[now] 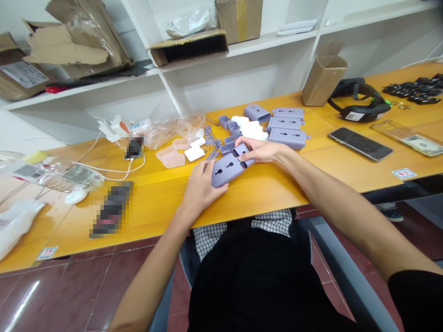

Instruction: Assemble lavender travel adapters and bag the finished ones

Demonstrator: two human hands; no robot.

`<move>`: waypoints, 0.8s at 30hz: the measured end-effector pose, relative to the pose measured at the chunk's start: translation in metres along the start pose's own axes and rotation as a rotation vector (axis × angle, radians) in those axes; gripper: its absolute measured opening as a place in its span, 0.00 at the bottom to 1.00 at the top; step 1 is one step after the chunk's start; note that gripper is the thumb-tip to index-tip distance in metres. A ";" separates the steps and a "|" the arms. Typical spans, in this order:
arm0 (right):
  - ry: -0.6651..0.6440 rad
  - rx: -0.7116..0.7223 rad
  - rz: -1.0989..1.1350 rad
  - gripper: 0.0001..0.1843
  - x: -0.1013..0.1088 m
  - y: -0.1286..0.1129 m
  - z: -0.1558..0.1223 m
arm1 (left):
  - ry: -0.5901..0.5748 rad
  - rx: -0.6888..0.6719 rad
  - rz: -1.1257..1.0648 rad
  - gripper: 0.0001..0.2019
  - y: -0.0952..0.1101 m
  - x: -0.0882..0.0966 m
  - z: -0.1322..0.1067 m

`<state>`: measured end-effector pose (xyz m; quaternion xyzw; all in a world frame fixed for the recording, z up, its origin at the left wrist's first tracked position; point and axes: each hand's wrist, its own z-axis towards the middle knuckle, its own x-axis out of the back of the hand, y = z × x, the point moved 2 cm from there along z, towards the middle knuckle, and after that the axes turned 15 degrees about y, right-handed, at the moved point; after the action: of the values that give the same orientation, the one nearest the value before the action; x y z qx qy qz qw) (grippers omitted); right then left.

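Observation:
A lilac plastic socket housing with dark slots lies on the orange table. My left hand grips its near left end, fingers curled under it. My right hand holds its far right end, thumb pressed on the top face. Just behind it sit small lilac parts, a few metal springs and white pieces. Three more lilac housings are lined up further right.
A phone, a black headset, a clear case with a banknote and a cardboard box lie to the right. Plastic bags, pink lids, a white cable and blurred items lie left. White shelves with cartons stand behind.

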<state>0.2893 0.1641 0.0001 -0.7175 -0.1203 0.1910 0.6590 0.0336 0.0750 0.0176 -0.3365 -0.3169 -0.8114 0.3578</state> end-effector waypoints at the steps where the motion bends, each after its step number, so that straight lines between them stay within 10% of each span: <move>1: 0.001 -0.003 -0.003 0.28 0.000 -0.001 -0.001 | 0.001 -0.004 0.003 0.40 0.001 -0.001 0.000; 17: -0.180 -0.038 -0.021 0.46 -0.002 -0.004 -0.004 | -0.054 0.102 -0.100 0.39 -0.005 0.000 0.008; 24: -0.051 0.124 -0.323 0.43 -0.009 -0.010 -0.019 | -0.063 0.058 -0.160 0.40 -0.009 0.005 0.005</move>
<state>0.2900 0.1441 0.0127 -0.6416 -0.2386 0.1077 0.7210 0.0252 0.0824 0.0218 -0.3251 -0.3774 -0.8168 0.2912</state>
